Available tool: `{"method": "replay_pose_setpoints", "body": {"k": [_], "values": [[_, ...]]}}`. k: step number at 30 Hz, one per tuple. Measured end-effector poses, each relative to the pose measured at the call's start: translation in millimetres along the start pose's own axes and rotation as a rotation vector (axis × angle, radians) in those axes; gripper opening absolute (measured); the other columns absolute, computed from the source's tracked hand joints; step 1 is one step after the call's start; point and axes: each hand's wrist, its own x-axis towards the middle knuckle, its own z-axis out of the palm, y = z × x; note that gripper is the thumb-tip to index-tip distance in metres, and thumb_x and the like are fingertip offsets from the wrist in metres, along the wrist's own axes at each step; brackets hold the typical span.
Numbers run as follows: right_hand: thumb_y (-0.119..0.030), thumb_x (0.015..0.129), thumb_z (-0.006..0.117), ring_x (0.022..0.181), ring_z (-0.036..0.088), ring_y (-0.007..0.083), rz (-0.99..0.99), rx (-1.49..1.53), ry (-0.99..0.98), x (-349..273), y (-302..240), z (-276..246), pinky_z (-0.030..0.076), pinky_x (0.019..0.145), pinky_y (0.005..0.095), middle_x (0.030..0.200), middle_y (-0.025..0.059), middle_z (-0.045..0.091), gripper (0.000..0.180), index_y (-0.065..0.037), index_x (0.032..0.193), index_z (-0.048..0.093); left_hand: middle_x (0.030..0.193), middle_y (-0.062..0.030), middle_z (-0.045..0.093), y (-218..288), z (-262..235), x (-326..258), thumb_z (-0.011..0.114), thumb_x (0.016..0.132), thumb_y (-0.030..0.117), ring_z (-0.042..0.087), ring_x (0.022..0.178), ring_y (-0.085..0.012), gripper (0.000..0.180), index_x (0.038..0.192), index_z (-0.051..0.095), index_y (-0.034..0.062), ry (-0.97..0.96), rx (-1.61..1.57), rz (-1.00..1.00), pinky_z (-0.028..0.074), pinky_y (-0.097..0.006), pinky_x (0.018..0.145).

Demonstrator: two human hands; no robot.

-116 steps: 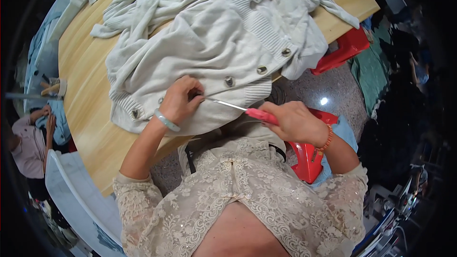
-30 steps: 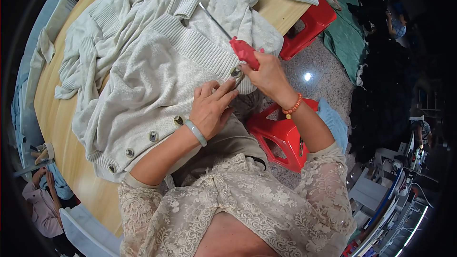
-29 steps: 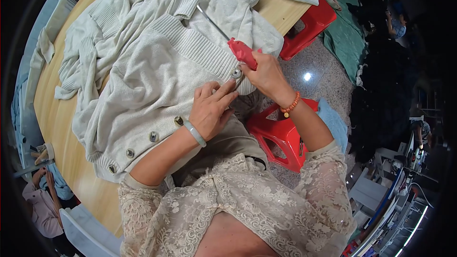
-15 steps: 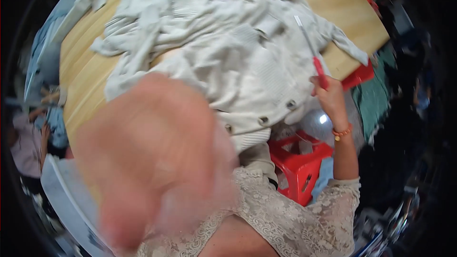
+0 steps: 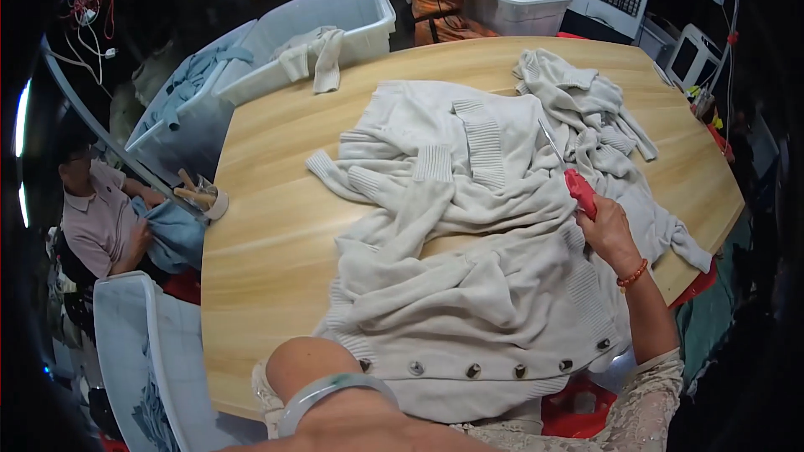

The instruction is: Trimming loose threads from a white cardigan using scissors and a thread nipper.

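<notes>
A pale wooden tabletop (image 5: 276,226) is carrying a cream knitted cardigan (image 5: 469,285) sprawling across its near right part, while the right hand (image 5: 610,230) is gripping red-handled scissors (image 5: 576,184) over it, and the left hand is lying out of view beyond the bangled wrist (image 5: 335,389).

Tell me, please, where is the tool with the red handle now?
In the head view, the red-handled tool is at the right of the wooden table, held in the right hand above the cream cardigan, its thin metal tip pointing up and away.
</notes>
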Motion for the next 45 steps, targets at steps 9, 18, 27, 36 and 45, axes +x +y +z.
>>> {"method": "replay_pose_setpoints", "body": {"k": [9, 18, 27, 36, 45], "values": [[-0.020, 0.080, 0.072, 0.086, 0.064, 0.0444, 0.073, -0.046, 0.016, 12, 42, -8, 0.050, 0.077, 0.0496, 0.084, 0.0279, 0.066, 0.028, 0.005, 0.087, 0.063, 0.085, -0.0056, 0.061, -15, 13, -16, 0.064, 0.090, 0.017, 0.058, 0.081, -0.0171, 0.015, 0.079, 0.056, 0.0098, 0.085, 0.020, -0.033, 0.045, -0.032, 0.068], [-0.018, 0.077, 0.072, 0.082, 0.065, 0.0443, 0.084, 0.012, 0.003, -18, 50, -17, 0.050, 0.075, 0.0496, 0.081, 0.0271, 0.066, 0.026, 0.005, 0.083, 0.062, 0.087, -0.0065, 0.062, 12, 36, -48, 0.064, 0.087, 0.013, 0.059, 0.082, -0.0175, 0.010, 0.081, 0.057, 0.0091, 0.127, 0.135, -0.037, 0.045, -0.032, 0.070], [-0.017, 0.079, 0.071, 0.085, 0.064, 0.0453, 0.090, 0.026, -0.059, -23, 36, 1, 0.050, 0.077, 0.0499, 0.084, 0.0279, 0.065, 0.024, 0.005, 0.084, 0.063, 0.089, -0.0075, 0.063, 21, 69, -51, 0.065, 0.085, 0.010, 0.060, 0.082, -0.0179, 0.007, 0.083, 0.058, 0.0084, 0.182, 0.237, -0.116, 0.045, -0.032, 0.072], [-0.016, 0.080, 0.066, 0.087, 0.063, 0.0471, 0.035, 0.004, -0.073, 6, 10, 8, 0.050, 0.080, 0.0515, 0.086, 0.0292, 0.066, 0.021, 0.005, 0.085, 0.063, 0.092, -0.0085, 0.064, 19, 66, -43, 0.065, 0.083, 0.006, 0.060, 0.083, -0.0183, 0.007, 0.085, 0.060, 0.0078, 0.270, 0.314, -0.235, 0.046, -0.032, 0.074], [-0.018, 0.082, 0.066, 0.090, 0.064, 0.0445, -0.019, -0.064, -0.034, 39, -13, 26, 0.050, 0.084, 0.0502, 0.092, 0.0267, 0.067, 0.023, 0.004, 0.091, 0.065, 0.094, -0.0095, 0.065, -12, 63, -8, 0.066, 0.081, 0.003, 0.061, 0.084, -0.0187, 0.010, 0.088, 0.061, 0.0071, 0.367, 0.389, -0.368, 0.046, -0.032, 0.076]]}}
